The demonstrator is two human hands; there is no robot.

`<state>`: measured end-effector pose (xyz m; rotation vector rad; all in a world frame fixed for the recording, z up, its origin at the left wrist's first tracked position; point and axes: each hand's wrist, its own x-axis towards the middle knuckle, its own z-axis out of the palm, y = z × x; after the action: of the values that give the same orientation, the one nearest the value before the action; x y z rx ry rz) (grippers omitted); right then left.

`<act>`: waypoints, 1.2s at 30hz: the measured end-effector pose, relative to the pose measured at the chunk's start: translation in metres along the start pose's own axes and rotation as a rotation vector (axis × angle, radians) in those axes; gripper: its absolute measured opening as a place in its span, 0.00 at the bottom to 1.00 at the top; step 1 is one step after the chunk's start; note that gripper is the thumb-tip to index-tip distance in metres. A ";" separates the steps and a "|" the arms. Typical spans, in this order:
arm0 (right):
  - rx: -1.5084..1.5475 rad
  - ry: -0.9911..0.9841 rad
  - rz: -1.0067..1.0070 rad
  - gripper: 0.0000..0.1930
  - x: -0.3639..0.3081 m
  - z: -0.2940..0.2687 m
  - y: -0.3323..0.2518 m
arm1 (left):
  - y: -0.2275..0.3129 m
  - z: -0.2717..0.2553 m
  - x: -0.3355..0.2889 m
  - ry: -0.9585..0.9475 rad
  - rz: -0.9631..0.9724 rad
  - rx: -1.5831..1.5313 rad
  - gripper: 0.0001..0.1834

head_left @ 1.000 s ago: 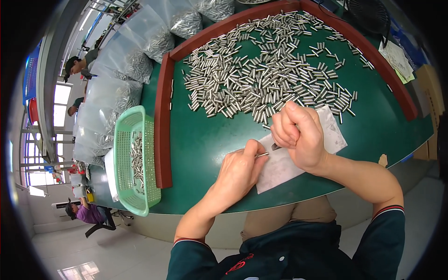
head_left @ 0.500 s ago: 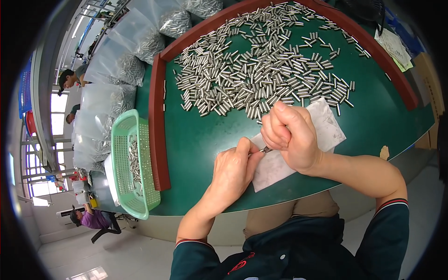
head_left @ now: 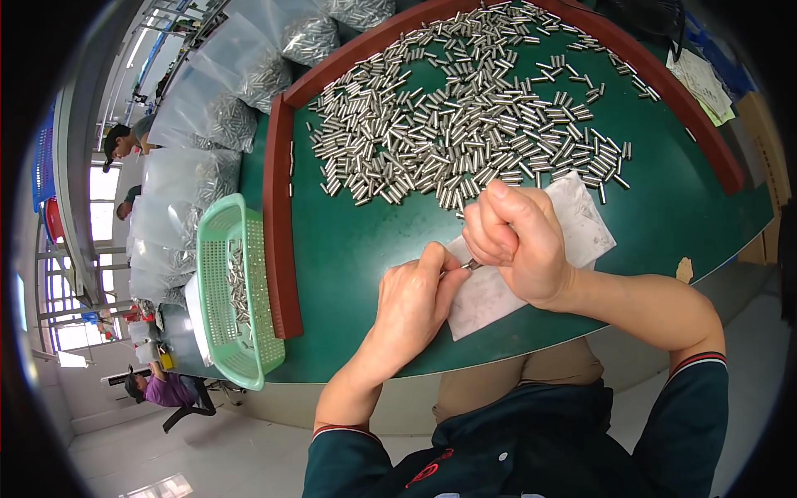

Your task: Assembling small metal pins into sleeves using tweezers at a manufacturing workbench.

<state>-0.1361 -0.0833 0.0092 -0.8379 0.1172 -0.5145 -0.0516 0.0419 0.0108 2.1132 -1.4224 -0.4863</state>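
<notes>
My left hand (head_left: pixel 411 300) pinches a small metal pin (head_left: pixel 469 266) between thumb and fingertips. Beside it, my right hand (head_left: pixel 525 249) is closed in a fist, its lower side against the pin's far end. Whatever the fist holds is hidden by the fingers; only a little dark metal shows between the two hands. Beneath both hands lies a smudged white cloth or paper sheet (head_left: pixel 490 307) on the green tabletop (head_left: pixel 357 257). Just beyond my hands spreads a large heap of short silvery pins (head_left: pixel 465 141).
A dark red wooden rail (head_left: pixel 281 224) borders the table. Left of it stands a light green plastic basket (head_left: pixel 270 344) with pins inside. Clear bags of metal parts (head_left: pixel 228 124) line the far left. Papers (head_left: pixel 700 87) lie at right. Other people (head_left: pixel 170 390) are in the background.
My left hand has shifted very slightly; both hands keep the same grip at the same spot.
</notes>
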 end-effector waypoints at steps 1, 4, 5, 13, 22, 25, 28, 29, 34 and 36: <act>-0.004 -0.001 -0.001 0.23 0.000 0.000 0.000 | 0.000 0.000 0.000 -0.001 -0.002 -0.001 0.09; -0.015 -0.005 -0.009 0.23 -0.001 0.001 0.000 | 0.001 0.000 0.001 0.010 0.000 -0.019 0.08; -0.015 -0.005 -0.008 0.23 -0.001 0.002 0.000 | 0.001 -0.001 0.001 0.010 -0.001 -0.019 0.08; -0.021 -0.065 -0.025 0.20 -0.006 0.000 0.001 | -0.001 -0.001 0.004 0.014 0.034 -0.011 0.09; -0.042 -0.030 -0.018 0.20 -0.005 0.003 0.003 | -0.001 -0.005 0.003 0.031 0.043 -0.043 0.09; -0.003 -0.008 0.011 0.21 -0.005 0.000 0.002 | -0.012 -0.016 0.005 -0.114 -0.193 -0.407 0.08; -0.020 -0.010 0.000 0.22 -0.005 0.001 0.005 | -0.028 -0.026 0.009 -0.305 -0.345 -1.490 0.06; -0.006 -0.016 0.007 0.22 -0.005 0.001 0.004 | -0.033 -0.027 0.012 -0.367 -0.269 -1.630 0.08; -0.008 -0.037 -0.003 0.22 -0.003 0.003 0.005 | -0.039 -0.033 0.014 -0.130 -0.414 -1.590 0.10; -0.011 -0.035 0.002 0.21 -0.003 0.002 0.004 | -0.041 -0.040 0.017 0.047 -0.490 -1.684 0.13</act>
<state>-0.1365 -0.0784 0.0078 -0.8567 0.0887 -0.4970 0.0073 0.0479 0.0170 0.9240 -0.0668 -1.2076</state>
